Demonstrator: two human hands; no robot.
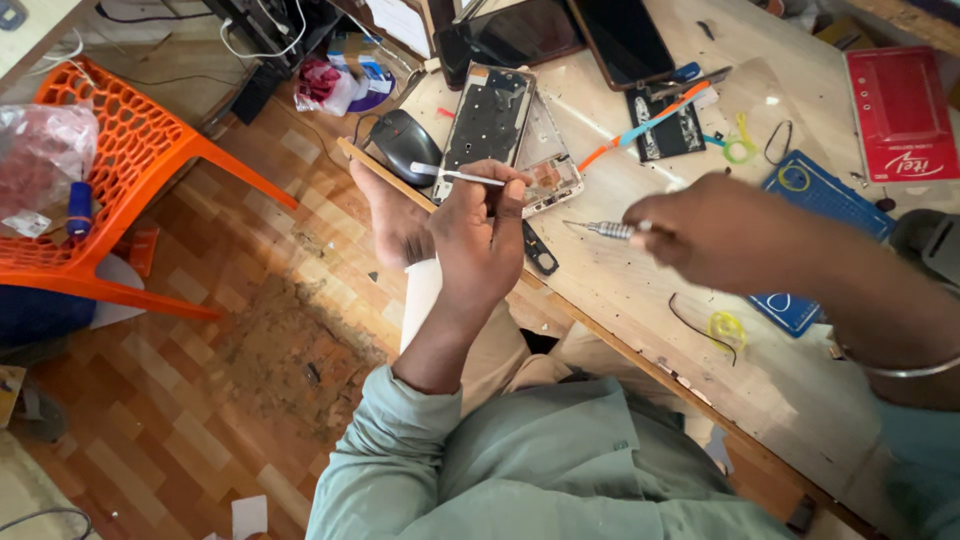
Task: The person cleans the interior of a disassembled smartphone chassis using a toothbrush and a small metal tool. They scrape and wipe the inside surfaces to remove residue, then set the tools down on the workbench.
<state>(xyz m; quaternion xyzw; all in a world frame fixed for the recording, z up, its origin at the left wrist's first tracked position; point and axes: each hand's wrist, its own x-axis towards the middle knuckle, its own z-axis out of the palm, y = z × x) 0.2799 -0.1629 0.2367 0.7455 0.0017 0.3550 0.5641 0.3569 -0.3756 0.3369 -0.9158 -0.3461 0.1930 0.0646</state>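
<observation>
— What do my hands hold?

— Your left hand (478,235) pinches a thin white tool (455,175) at the workbench (790,390) edge. Your right hand (715,235), blurred, grips a metal screwdriver (600,229), tip pointing left.

— And the phone?

— Just beyond your left fingers lies the opened phone frame (500,130), flat. A black mouse (405,143) sits beside it; farther off, a red box (898,112).

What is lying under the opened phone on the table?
Under the opened phone lies a second silver phone frame, sticking out along its right side and lower end. The left hand, holding a white tool, covers the lower corner, so what lies there cannot be seen.
</observation>
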